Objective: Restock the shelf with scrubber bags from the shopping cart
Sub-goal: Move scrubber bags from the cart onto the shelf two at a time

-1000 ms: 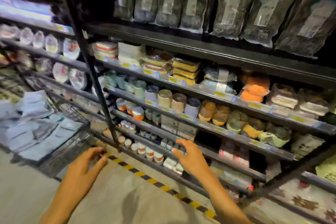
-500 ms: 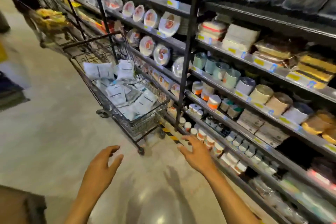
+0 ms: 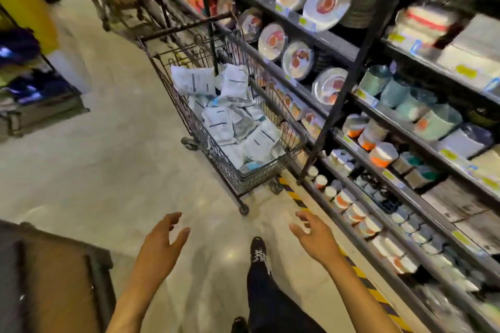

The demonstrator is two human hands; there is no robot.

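Trouble is being invited by the pile itself: the scrubber bags (image 3: 238, 127) are lying loose and overlapped in the shopping cart (image 3: 257, 177), so a slick pouch is judged liable to be dragged out with its neighbour and dropped on the floor (image 3: 108, 157). The cart is standing just beside the shelf (image 3: 324, 40), where plates (image 3: 324, 4) propped on edge could be knocked by a careless swing. Nothing is being grasped: the grip of the left hand (image 3: 162, 240) and of the right hand (image 3: 315, 238) is being held apart, fingers spread and loosely bent, short of the cart. The bags are showing as flat, pale, crinkled plastic pouches with printed labels, the cart as thin dark wire mesh, the floor as polished and glossy.
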